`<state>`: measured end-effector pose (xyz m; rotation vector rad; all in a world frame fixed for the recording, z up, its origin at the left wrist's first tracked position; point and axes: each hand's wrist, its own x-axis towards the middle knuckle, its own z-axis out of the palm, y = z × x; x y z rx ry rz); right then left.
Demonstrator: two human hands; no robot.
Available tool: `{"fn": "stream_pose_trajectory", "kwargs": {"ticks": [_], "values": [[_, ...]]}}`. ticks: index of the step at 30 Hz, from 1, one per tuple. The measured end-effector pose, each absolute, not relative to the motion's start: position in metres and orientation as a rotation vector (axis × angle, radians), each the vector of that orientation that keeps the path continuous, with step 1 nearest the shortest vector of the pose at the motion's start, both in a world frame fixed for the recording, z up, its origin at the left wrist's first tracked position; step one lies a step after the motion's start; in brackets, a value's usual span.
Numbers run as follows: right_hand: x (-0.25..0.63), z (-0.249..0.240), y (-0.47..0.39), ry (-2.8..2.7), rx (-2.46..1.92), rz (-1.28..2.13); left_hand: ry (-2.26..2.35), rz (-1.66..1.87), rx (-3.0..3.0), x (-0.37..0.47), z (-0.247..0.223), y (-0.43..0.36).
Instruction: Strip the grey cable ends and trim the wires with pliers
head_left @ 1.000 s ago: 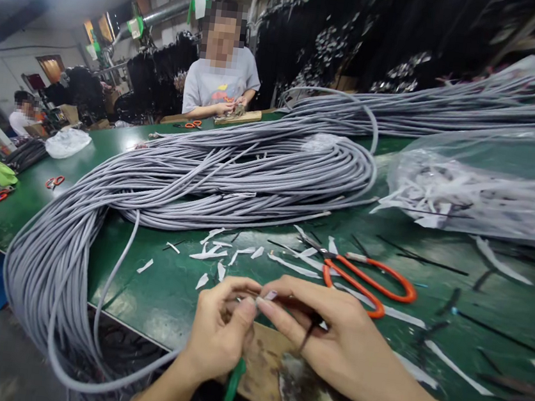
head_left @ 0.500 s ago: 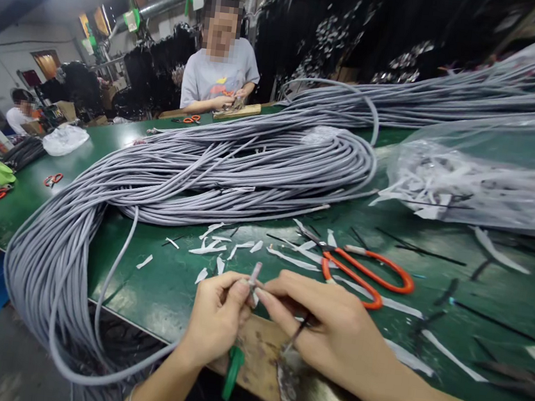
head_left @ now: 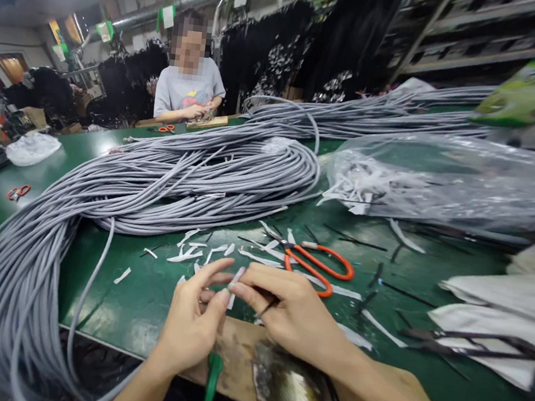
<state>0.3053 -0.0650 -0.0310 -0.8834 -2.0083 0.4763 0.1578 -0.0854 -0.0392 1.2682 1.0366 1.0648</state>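
Note:
The pale end of a grey cable [head_left: 238,277] sticks up between my two hands. My left hand [head_left: 199,315] is loosely closed around the cable just below that end, its thumb against it and its index finger lifted. My right hand [head_left: 294,306] pinches the cable end between thumb and forefinger. A thin dark piece [head_left: 267,307] pokes from between the right hand's fingers; its kind is unclear. Below my hands is a worn wooden board [head_left: 236,345] with a green clip-like piece [head_left: 213,381] at its edge and a shiny metal block [head_left: 294,390].
A large bundle of grey cables [head_left: 193,173] spreads across the green table [head_left: 125,300] and hangs over its edge. Orange-handled scissors [head_left: 318,267] lie among white scraps. A clear bag [head_left: 434,181], dark snips [head_left: 477,345] and white gloves [head_left: 497,304] lie right. A co-worker [head_left: 191,82] sits opposite.
My view has swung right, bringing the gloves and a green package into sight. My left index finger has lifted away from the cable end, while the right fingers have closed in on it.

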Motion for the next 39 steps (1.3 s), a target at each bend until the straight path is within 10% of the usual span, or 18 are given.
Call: {"fn": "stream_pose_trajectory", "kwargs": {"ticks": [26, 39], "values": [[0.302, -0.042, -0.062, -1.89, -1.078, 1.02, 0.75, 1.235, 1.02, 0.155, -0.05, -0.08], [0.31, -0.029, -0.065, -1.839, -1.05, 0.655, 1.16, 1.122, 1.57, 0.161, -0.049, -0.094]]}}
